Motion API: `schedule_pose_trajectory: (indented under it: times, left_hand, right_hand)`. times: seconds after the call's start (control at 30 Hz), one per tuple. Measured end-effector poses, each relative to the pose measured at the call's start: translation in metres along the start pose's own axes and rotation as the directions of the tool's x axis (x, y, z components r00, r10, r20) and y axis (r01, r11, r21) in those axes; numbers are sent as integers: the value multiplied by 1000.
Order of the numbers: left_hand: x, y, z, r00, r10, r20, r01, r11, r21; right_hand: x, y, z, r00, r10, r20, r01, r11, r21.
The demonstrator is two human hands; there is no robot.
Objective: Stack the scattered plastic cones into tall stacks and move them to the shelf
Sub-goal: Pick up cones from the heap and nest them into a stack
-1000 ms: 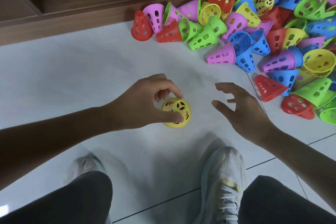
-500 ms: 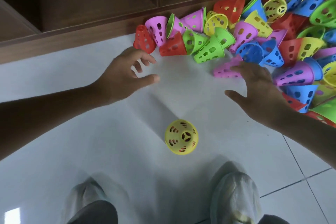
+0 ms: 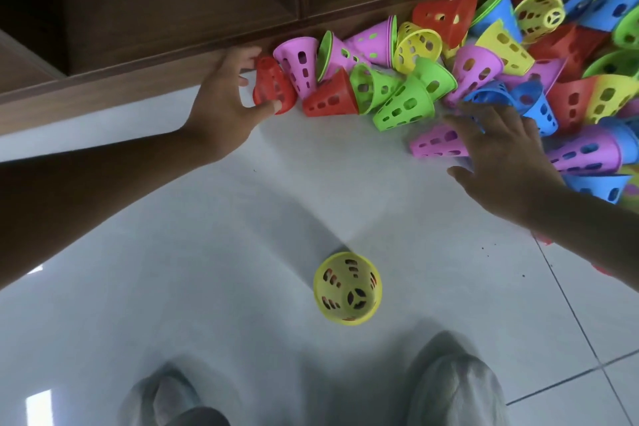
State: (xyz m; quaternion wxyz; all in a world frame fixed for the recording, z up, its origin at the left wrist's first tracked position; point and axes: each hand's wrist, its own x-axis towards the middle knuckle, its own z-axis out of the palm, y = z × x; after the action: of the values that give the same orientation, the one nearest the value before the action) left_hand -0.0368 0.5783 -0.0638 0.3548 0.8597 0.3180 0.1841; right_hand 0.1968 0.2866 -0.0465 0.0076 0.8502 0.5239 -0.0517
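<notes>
At the frame's upper middle the left hand grasps a red cone beside the shelf, while the right hand, fingers spread loose, rests on a pink cone; a yellow cone stands lower centre.

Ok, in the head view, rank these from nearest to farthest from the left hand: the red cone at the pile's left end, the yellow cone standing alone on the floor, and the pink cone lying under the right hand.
1. Red cone: at the pile's left end, gripped by the left hand.
2. Pink cone: to the right, lying on its side, under the right hand's fingers.
3. Yellow cone: alone on the floor, near the shoes.
</notes>
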Motion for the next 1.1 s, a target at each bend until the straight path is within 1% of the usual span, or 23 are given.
schedule_pose_trajectory:
  times: [0.2, 0.3, 0.37, 0.43, 0.53, 0.63, 0.73, 0.83, 0.93, 1.1]
  left_hand:
    - [11, 5, 4, 994, -81, 72, 78, 996, 46]
    - [7, 5, 6, 982, -118, 148, 102, 988, 114]
    - [0, 4, 7, 974, -131, 183, 108, 986, 129]
    - [-6, 5, 8, 973, -145, 180, 123, 984, 130]
    - [-15, 7, 9, 971, -155, 182, 135, 983, 121]
    - [-24, 9, 9, 967, -179, 183, 160, 981, 114]
    - [-35, 12, 7, 961, -208, 184, 195, 977, 88]
    - [-46, 16, 3, 954, -225, 199, 218, 974, 61]
    - [-55, 22, 0, 950, -235, 207, 234, 972, 30]
    - [-69, 38, -6, 950, -226, 216, 230, 973, 7]
  right_hand:
    - [2, 5, 17, 997, -73, -7, 72, 996, -47]
    - [0, 3, 16, 997, -78, -26, 77, 997, -27]
    - [-4, -4, 11, 997, -67, -47, 69, 997, 44]
    - [-11, -15, 4, 996, -53, -71, 64, 984, 165]
    - [-25, -39, -8, 996, -34, -82, 61, 932, 357]
    - [-40, -65, -26, 999, 0, -35, 20, 827, 563]
    - [-57, -90, -45, 999, -36, -2, 26, 705, 708]
    - [-72, -109, -58, 996, -86, -24, 73, 631, 772]
    - [-85, -119, -64, 993, -118, -23, 88, 585, 806]
    - [-106, -126, -57, 984, -171, 48, 68, 616, 785]
